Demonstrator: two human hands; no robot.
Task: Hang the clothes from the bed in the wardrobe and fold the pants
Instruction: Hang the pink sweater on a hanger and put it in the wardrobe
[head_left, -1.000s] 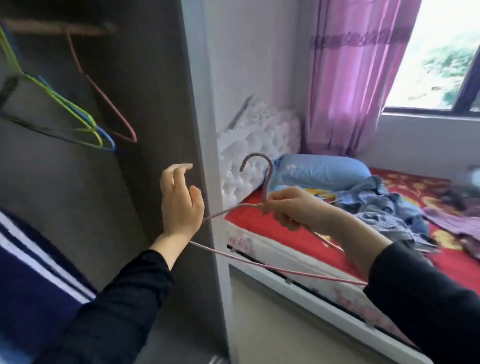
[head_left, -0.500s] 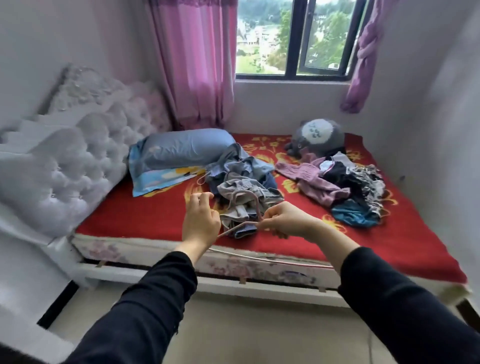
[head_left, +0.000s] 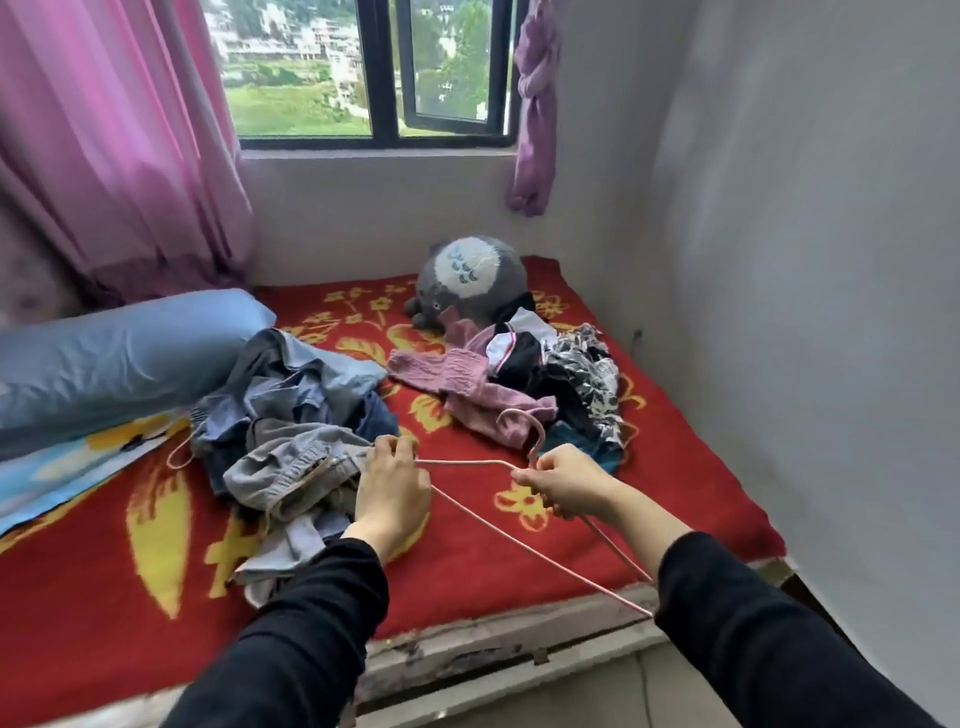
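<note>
Clothes (head_left: 291, 415) lie in 2 heaps on the red bed (head_left: 467, 566), a blue-grey heap (head_left: 283, 457) left and a pink-and-black heap (head_left: 519, 374) right, while the left hand (head_left: 389, 493) pinches the pink hanger (head_left: 462, 461) by 1 corner and the right hand (head_left: 566, 480) grips its neck.

A home bedroom — bed (head_left: 519, 561), pillow (head_left: 119, 358), curtains (head_left: 114, 135).

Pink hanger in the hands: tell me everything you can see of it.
The hanger is thin, pink, wire-like and bare: a triangle with a curved hook on top. The right hand pinches its neck under the hook; the left hand grips its left corner. It is held tilted over the red bed, hook pointing away from the person, its right corner hidden behind the sleeve.
</note>
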